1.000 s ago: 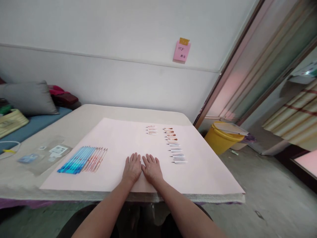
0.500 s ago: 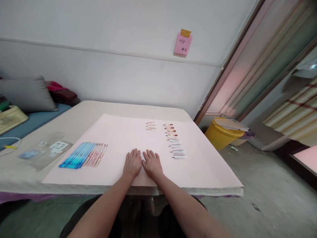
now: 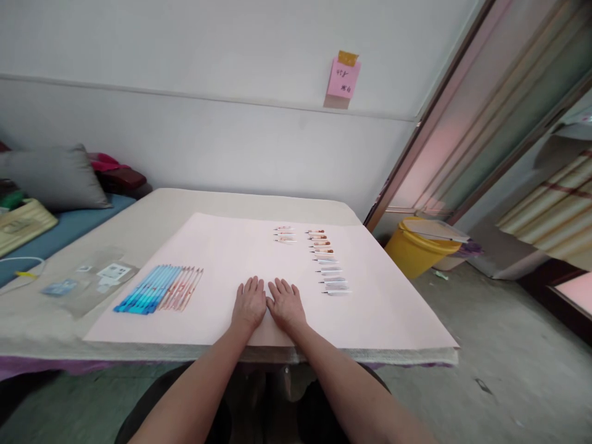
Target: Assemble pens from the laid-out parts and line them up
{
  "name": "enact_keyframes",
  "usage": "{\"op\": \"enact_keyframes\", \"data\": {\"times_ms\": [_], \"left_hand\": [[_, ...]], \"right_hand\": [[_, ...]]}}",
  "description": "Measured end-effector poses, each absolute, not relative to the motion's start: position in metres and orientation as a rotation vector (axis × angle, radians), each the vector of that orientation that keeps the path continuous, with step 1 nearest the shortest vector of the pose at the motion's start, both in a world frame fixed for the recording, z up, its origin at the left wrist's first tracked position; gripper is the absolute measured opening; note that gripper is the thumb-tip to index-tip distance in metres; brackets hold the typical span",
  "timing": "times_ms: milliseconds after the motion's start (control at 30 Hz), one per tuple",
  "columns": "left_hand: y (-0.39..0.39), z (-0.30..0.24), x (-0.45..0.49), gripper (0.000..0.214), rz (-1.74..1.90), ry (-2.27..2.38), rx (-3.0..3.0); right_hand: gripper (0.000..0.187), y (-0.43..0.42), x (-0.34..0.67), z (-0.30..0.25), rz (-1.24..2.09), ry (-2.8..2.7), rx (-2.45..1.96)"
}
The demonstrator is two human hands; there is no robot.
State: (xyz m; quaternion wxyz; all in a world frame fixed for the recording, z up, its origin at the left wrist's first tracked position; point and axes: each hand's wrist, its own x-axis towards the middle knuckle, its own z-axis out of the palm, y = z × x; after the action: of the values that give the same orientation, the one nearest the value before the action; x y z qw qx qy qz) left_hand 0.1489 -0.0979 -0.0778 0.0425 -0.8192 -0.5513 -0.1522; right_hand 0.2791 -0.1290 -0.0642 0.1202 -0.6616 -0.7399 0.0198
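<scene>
My left hand and my right hand lie flat, palms down, side by side on a pale pink sheet. Neither hand holds anything; their thumbs are close together. Left of them, several blue pens lie in a slanted row. Right against these are several pens with white and reddish-brown bodies. Beyond my right hand, a column of slim, pointed pieces, which look like pen refills or tips, runs away from me: whitish ones nearer, brown-patterned ones farther. A few similar pale pieces lie left of that column's far end.
Clear plastic bags with labels lie at the table's left. A grey cushion and a woven bag rest on a blue seat. On the right, a yellow bin stands on the floor. A pink note is taped to the wall.
The camera view has shifted very slightly. My hands and the things on the sheet stay in place.
</scene>
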Motion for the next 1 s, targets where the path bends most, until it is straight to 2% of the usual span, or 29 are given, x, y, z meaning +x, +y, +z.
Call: {"op": "enact_keyframes", "data": {"times_ms": [633, 867, 1000], "left_hand": [[-0.090, -0.077, 0.151, 0.055, -0.235, -1.876, -2.531], [-0.091, -0.076, 0.153, 0.058, -0.291, -1.889, -2.511], [-0.098, -0.058, 0.156, 0.053, -0.482, -2.063, -2.605]], "right_hand": [[0.043, -0.129, 0.281, -0.065, -0.001, -2.166, -1.921], [0.044, -0.129, 0.281, -0.065, 0.027, -2.165, -1.942], [0.044, -0.128, 0.282, -0.064, 0.051, -2.165, -1.935]]}}
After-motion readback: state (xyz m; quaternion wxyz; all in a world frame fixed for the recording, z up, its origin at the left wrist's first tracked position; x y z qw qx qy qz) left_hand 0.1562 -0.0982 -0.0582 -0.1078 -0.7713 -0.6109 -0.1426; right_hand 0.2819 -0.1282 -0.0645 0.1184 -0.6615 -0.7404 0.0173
